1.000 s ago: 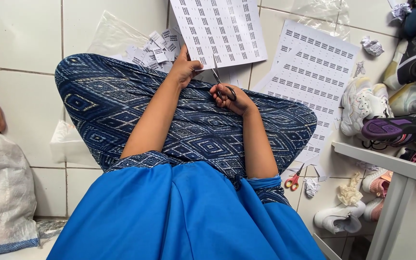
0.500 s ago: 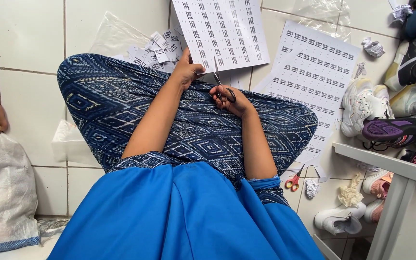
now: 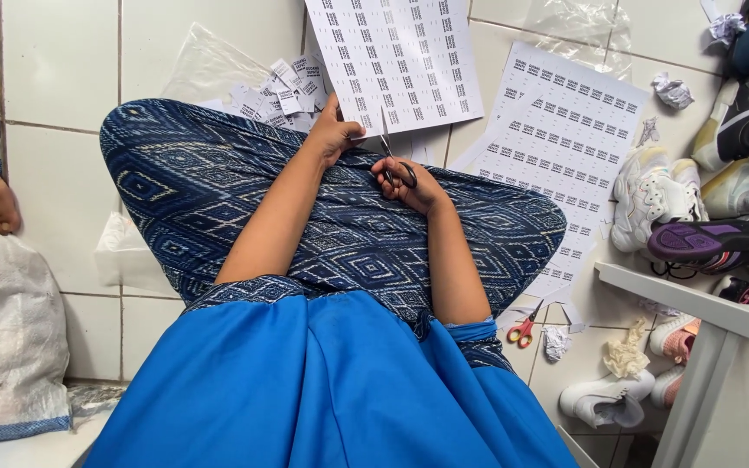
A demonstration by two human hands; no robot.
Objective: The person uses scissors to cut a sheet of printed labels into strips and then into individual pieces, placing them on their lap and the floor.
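Fingers of the right hand (image 3: 415,185): closed through the loops of black-handled scissors (image 3: 394,163), blades pointing up and away toward the printed label sheet (image 3: 396,61). Left hand (image 3: 333,134): pinching the sheet's lower edge, just left of the blades. Sheet: long axis running away from the sitter, lower end over the patterned-skirt knees (image 3: 218,182), blades meeting its near edge. Also present: pile of cut labels (image 3: 275,87), second sheet (image 3: 565,147), red scissors (image 3: 524,329), white sneakers (image 3: 652,199).
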